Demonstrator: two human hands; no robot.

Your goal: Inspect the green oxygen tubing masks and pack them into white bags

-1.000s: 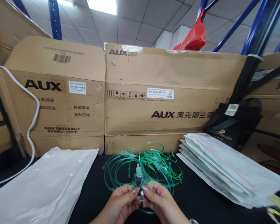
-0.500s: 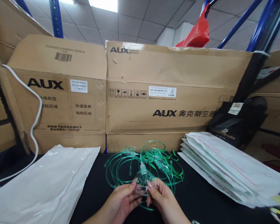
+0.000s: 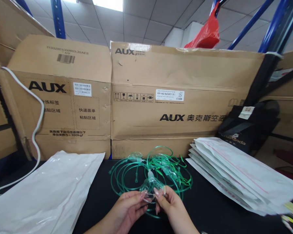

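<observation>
A clear greenish oxygen mask [image 3: 151, 187] is held between my two hands, low in the middle of the head view. My left hand [image 3: 132, 206] pinches its near left edge between thumb and fingers. On the near right edge, my right hand [image 3: 169, 203] grips it the same way, thumb on top. A white connector [image 3: 151, 175] points away from me at the mask's far end. Behind lies coiled green tubing [image 3: 124, 175], with green elastic straps and other clear masks [image 3: 136, 157] among the loops. Fingertips partly hide the mask's near rim.
A white plastic bag [image 3: 56, 185] lies flat on the black table [image 3: 210, 211] at left. At right is a stack of white packages [image 3: 244, 175] beside a black bag [image 3: 246, 126]. Large cardboard boxes [image 3: 136, 122] stand behind. A white cable [image 3: 37, 130] hangs at left.
Both hands keep hold of the mask. Its tilt has shifted slightly and it looks a little wider; my right fingers have moved slightly. Everything else stays put.
</observation>
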